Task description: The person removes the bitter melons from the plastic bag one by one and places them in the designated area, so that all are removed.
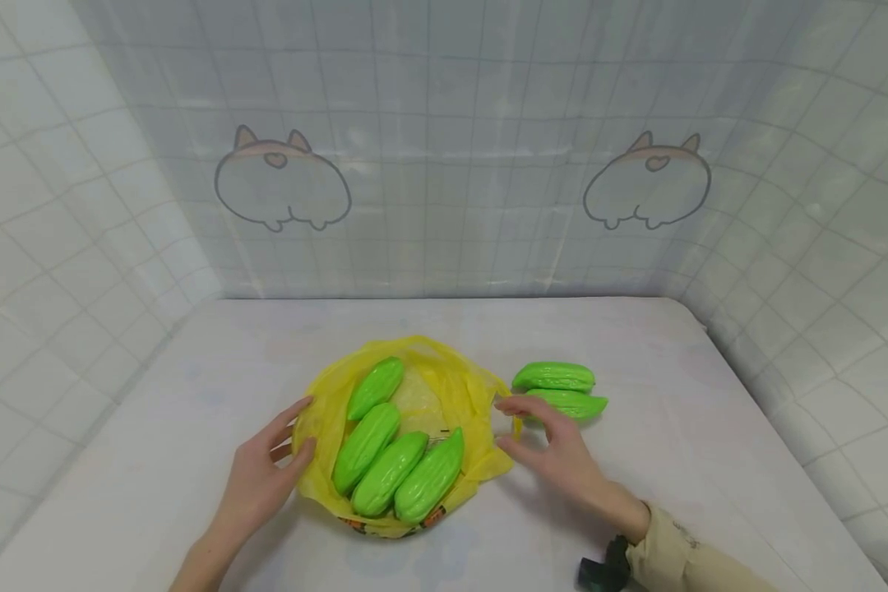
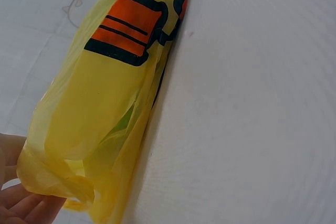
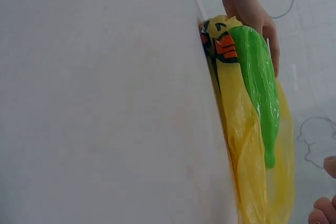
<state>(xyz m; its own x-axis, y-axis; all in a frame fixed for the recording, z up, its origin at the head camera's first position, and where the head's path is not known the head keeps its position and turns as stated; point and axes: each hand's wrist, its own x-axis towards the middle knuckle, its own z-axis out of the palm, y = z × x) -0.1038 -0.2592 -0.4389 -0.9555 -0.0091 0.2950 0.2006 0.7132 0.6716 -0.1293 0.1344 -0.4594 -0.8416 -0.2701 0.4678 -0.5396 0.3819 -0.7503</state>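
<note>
A yellow plastic bag [image 1: 414,366] with orange and black print lies spread on the table, its mouth facing up. Inside are several glossy green bitter melons [image 1: 429,477], side by side with ridged, tapered bodies. My left hand [image 1: 255,469] touches the bag's left side, thumb and fingertips apart along the rim; the left wrist view shows its fingers [image 2: 37,208] at the thin film. At the right rim is my right hand [image 1: 562,452], thumb and fingers spread with a gap between them. Beyond it lie two more bitter melons [image 1: 555,376], partly behind the fingers.
White cloth covers the table [image 1: 636,444]. Grid-patterned curtains [image 1: 444,164] with dog drawings stand behind and along both sides. A dark strap with a small black device [image 1: 603,567] sits at the right wrist, below a beige sleeve [image 1: 688,559].
</note>
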